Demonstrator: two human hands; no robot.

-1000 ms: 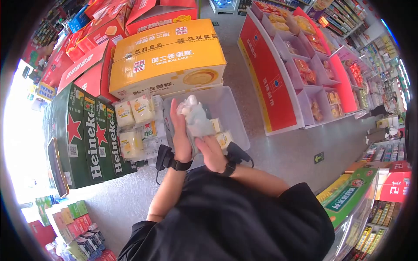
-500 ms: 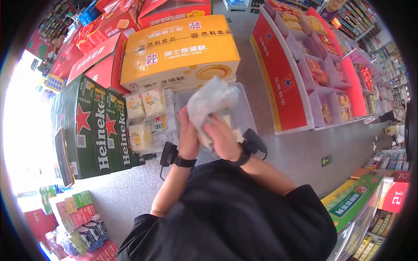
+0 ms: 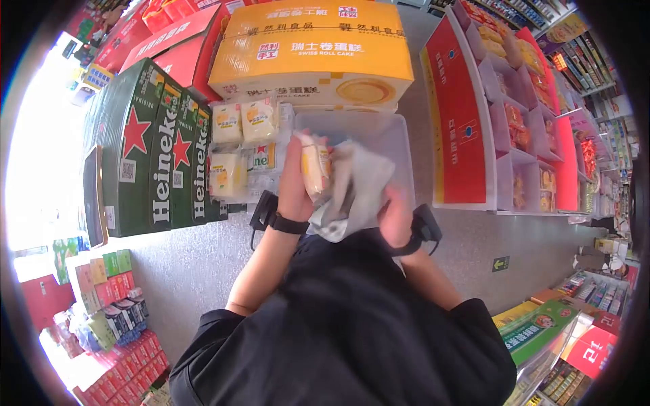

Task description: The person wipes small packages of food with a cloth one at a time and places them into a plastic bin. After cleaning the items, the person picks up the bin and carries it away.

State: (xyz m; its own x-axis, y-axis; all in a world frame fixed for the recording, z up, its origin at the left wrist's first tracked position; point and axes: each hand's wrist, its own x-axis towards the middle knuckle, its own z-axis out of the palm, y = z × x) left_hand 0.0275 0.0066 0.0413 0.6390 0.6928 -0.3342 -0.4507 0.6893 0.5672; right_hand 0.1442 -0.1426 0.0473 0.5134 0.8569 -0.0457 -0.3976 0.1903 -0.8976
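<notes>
In my left hand point(image 3: 291, 184) is a small wrapped snack cake point(image 3: 315, 168) with a white and yellow wrapper, held upright with the fingers closed around its left side. My right hand point(image 3: 397, 220), smeared by motion, closes on the right edge of a crumpled grey-white cloth point(image 3: 362, 183). This cloth hangs beside the cake and touches or overlaps its right side. Beneath both hands is a translucent plastic bin point(image 3: 401, 135), whose near part is hidden. More wrapped cakes point(image 3: 260, 120) lie in stacks left of my left hand.
Behind the bin stands a large yellow Swiss roll carton point(image 3: 311, 51). Green Heineken boxes point(image 3: 145, 145) are stacked at the left, with red cartons point(image 3: 179, 51) behind them. A red-sided display stand point(image 3: 460, 128) with snack compartments rises at the right, across grey floor point(image 3: 460, 250).
Both hands were together on the bunched cloth. Now they are farther apart, the cloth has moved right and lower, and the wrapped cake shows in my left hand. The view has shifted.
</notes>
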